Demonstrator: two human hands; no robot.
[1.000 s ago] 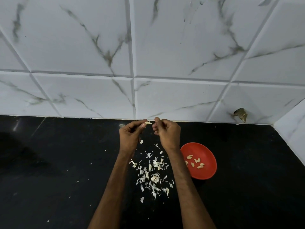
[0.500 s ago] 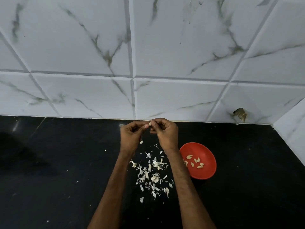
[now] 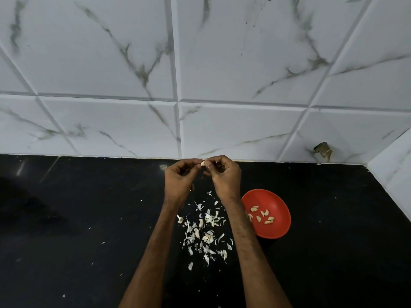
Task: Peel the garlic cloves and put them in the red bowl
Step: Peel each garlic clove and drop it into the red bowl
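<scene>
Pale clove (image 3: 202,163) between left hand (image 3: 179,182), right hand (image 3: 225,177)

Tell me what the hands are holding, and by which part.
One garlic clove, pinched from both sides: the left hand on its left side, the right hand on its right.

text: none readable | labels: none | brands: none | numbers: none

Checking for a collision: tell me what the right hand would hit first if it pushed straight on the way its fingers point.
The right hand points leftward at the garlic clove it pinches; just beyond that, the left hand. Depth is unclear, but they look level.
</scene>
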